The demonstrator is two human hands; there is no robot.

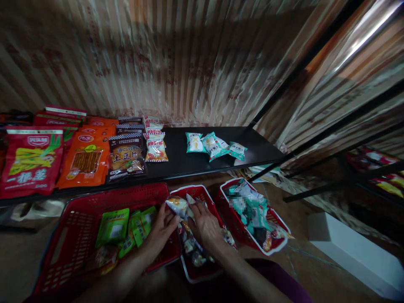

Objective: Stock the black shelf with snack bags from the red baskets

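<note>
My left hand [166,227] is closed on a small white-and-orange snack bag [177,206] above the edge of the middle red basket [206,191]. Beside it, my right hand [203,223] reaches over the same basket with fingers curled down. Its fingertips are among the packets, and what they grip is partly hidden. Several small snack packets [198,257] lie in this basket under my hands. On the black shelf ahead, similar white-and-orange snack bags [156,148] stand in a row.
A larger red basket [77,231] with green packets [113,227] sits left. Another white-rimmed red basket [232,219] holds teal packets [255,210]. Teal bags [212,146] lie on the black shelf [175,141]. A white box [350,248] and dark metal poles [277,92] are right.
</note>
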